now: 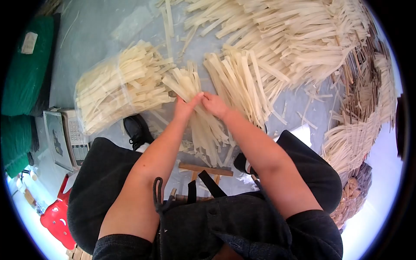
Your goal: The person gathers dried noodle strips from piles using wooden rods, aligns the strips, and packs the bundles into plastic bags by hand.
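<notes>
Between my knees, a bundle of pale flat strips (206, 130) is gripped near its middle, its ends fanning out above and below. My left hand (186, 106) is closed around it from the left side. My right hand (214, 105) pinches the same bundle from the right, and the fingertips of both hands meet. Just right of my right hand lies a loose bunch of similar strips (242, 82). On the left, a thick stack of strips (117, 86) is wrapped in clear plastic.
A large heap of strips (294, 39) spreads across the floor at upper right. A scale with a keypad (71, 134) stands by my left knee. Green sacks (28, 65) line the left edge. A red plastic object (58, 221) sits lower left, and a small wooden frame (206, 169) is between my feet.
</notes>
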Motion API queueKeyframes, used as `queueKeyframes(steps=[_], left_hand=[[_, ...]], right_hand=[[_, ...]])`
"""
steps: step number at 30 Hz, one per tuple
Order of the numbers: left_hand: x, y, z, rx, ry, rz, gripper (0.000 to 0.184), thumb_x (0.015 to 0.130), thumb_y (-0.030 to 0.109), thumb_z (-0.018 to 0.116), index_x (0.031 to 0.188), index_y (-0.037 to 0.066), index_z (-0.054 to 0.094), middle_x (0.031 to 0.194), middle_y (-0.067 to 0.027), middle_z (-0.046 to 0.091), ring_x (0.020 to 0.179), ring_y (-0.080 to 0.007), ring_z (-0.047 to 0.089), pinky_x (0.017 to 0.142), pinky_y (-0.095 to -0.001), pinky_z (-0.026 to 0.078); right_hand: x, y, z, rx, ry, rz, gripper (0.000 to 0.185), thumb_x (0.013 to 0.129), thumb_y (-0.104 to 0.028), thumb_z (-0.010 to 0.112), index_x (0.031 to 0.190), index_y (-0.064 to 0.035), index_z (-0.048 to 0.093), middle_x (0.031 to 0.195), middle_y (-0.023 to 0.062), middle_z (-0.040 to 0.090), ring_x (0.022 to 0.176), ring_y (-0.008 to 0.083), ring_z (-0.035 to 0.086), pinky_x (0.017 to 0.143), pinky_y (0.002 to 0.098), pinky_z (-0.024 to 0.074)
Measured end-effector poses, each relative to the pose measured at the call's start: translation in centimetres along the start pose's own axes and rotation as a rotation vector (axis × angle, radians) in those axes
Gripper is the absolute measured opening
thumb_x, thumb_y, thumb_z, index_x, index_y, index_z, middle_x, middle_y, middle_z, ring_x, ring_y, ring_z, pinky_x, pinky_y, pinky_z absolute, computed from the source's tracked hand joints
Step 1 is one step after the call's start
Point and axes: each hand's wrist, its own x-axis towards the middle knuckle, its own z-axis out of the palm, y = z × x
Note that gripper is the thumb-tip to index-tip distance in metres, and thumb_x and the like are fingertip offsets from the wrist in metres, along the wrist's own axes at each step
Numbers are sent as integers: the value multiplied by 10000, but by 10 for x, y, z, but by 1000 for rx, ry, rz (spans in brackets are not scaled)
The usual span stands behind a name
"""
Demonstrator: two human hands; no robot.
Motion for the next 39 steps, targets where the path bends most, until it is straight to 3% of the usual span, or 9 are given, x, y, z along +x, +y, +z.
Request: queueKeyframes(steps=[2,6,9,14,18,21,28,34,39], left_hand=[[-6,7,-2,-31,-89,33,771,792,344,795,1374,29,398,1260,-121,568,1118,-232,577,926,-364,476],[-23,45,-9,-234,-233,-245,754,804,326,781,1385,31,402,1264,-103,561,1129,-223,562,949,-357,460],[-31,80,0,-345,-228,-122,786,801,311,781,1406,26,368,1297,-113,531,1147,-226,549,971,-360,447],[-49,177,23,-319,-328,112,838,806,306,774,1437,25,300,1351,-144,481,1182,-235,523,952,-379,474],[-97,263,32,-146,-452,155,750,825,360,752,1393,46,377,1256,-101,539,1099,-211,580,833,-330,536],[-145,309,38,12,-417,237,813,816,398,753,1415,46,331,1281,-115,522,1129,-229,567,857,-361,528],[-240,351,24,189,-356,357,874,818,485,725,1447,46,305,1380,-159,464,1276,-296,458,1037,-464,398],[-314,372,-6,149,-551,406,807,861,519,666,1436,52,347,1390,-155,462,1245,-299,496,1006,-455,446],[-310,383,-35,264,-513,395,736,888,503,641,1410,48,396,1333,-131,513,1166,-258,566,914,-398,523]], right_hand=[[-15,-5,10,609,-47,287,607,949,-501,465,1297,-15,574,1248,185,618,1168,263,578,994,358,420],[-44,-30,-10,559,-163,283,767,932,-646,416,1367,-21,511,1348,177,548,1286,277,484,1057,348,368],[-62,-54,-27,799,-128,169,928,862,-652,541,1463,23,335,1429,230,444,1380,284,366,1107,363,311],[-88,-110,-97,380,38,-170,1388,577,-566,830,1483,114,29,1499,291,290,1430,318,267,1146,385,253],[-126,-153,-143,406,108,-220,1311,594,-453,840,1500,76,53,1497,259,308,1399,325,325,1129,380,287],[-164,-184,-159,893,68,-445,967,701,-148,790,1468,-46,211,1341,181,478,1216,257,521,981,378,456],[-214,-219,-165,770,321,-637,921,698,-127,774,1445,-42,243,1295,152,518,1160,260,561,945,373,483],[-271,-260,-179,663,183,-733,793,688,-130,787,1358,-33,373,1174,134,601,1051,234,622,879,363,522],[-251,-280,-183,518,373,-647,792,643,-203,806,1327,-47,439,1167,146,622,1049,225,623,874,357,519]])
